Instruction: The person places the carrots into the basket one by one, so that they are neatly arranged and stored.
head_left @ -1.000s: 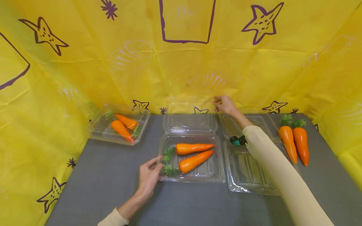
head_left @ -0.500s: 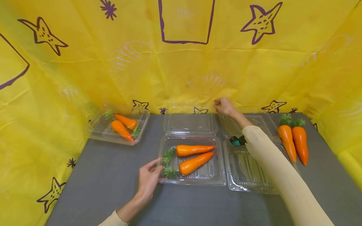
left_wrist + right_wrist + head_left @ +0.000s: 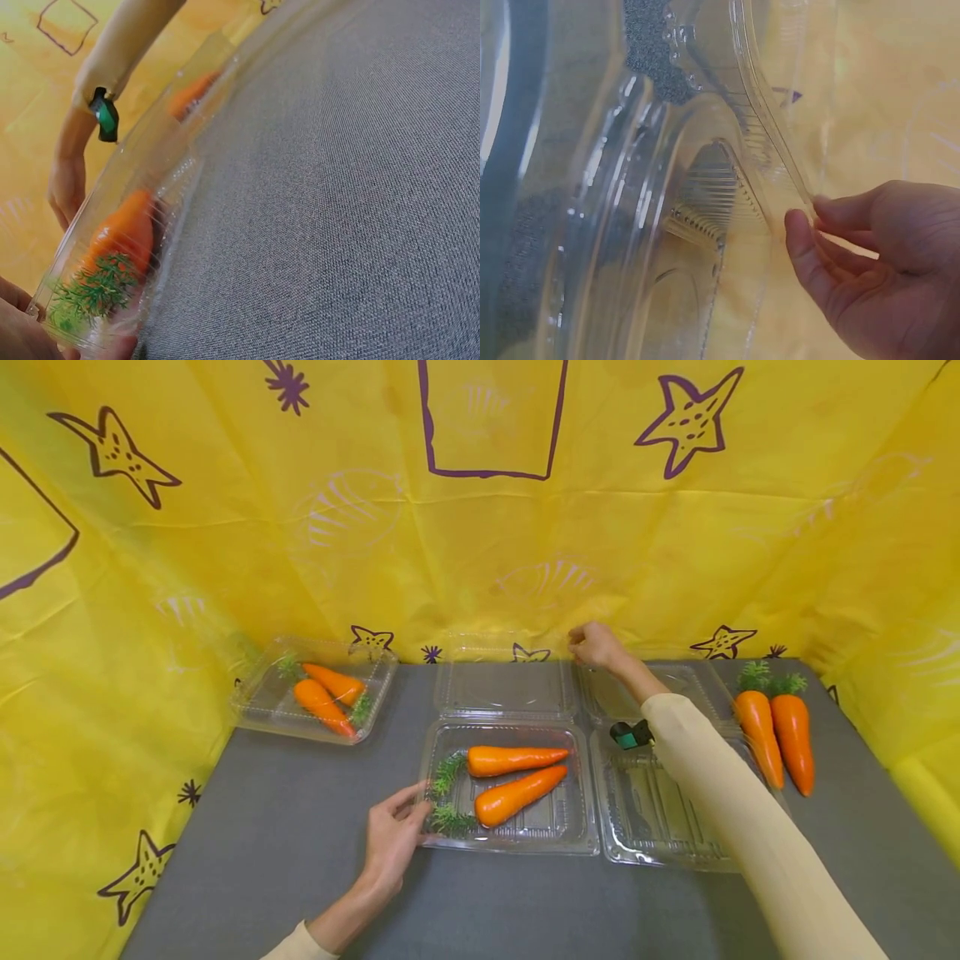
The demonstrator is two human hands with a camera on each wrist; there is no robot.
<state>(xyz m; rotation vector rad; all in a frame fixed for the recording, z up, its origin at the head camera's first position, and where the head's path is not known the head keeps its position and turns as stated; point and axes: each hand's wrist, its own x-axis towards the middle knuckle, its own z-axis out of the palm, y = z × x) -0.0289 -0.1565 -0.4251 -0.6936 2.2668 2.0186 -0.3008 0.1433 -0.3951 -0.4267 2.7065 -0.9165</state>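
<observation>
In the head view, a clear plastic clamshell container [image 3: 525,845] lies open in the middle, its lid [image 3: 502,685] tipped back toward the yellow backdrop. Inside the base are two orange carrots [image 3: 517,760] with green tops [image 3: 450,818] at the left end. My left hand [image 3: 393,835] grips the left side of the base near its front corner, fingers at the rim beside the green tops. At the lid's far right, my right hand [image 3: 596,645] pinches the lid's edge; thumb and fingertips [image 3: 799,225] meet there in the right wrist view.
On the right, a second open clear container [image 3: 645,852] lies partly under my right sleeve [image 3: 720,785]. Two carrots [image 3: 793,735] rest on the grey table beyond it. A closed container [image 3: 247,722] with two carrots stands at the back left. The yellow backdrop [image 3: 480,552] rises behind.
The middle container has shifted slightly toward me, and its lid's far edge sits lower. My right hand has come down a little, its fingers drawn closer together. The left hand keeps its grip.
</observation>
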